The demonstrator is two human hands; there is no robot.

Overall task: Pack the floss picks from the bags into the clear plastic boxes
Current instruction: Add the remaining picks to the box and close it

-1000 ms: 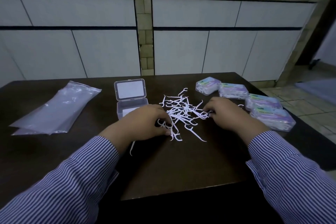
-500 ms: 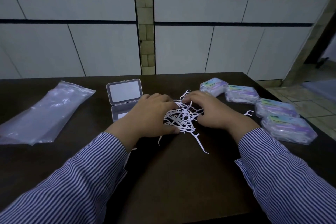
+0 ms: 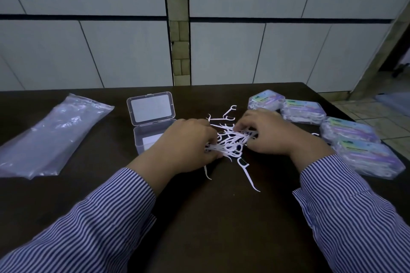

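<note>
Both hands, left hand [image 3: 188, 144] and right hand [image 3: 269, 134], were curled round the floss picks [image 3: 230, 142] mid-frame, bunching them together. They looked light, springy and tangle-prone, so probably best grabbed as one bundle by the handles

place: home kitchen | cues: white cabinet doors [image 3: 226, 51], tiled floor [image 3: 392, 122], dark table [image 3: 221, 217]

A dark brown wooden counter [image 3: 221, 228] stands before white panelled cabinet doors [image 3: 88, 51] — pale tiled floor [image 3: 386, 122] at right, dim light.
</note>
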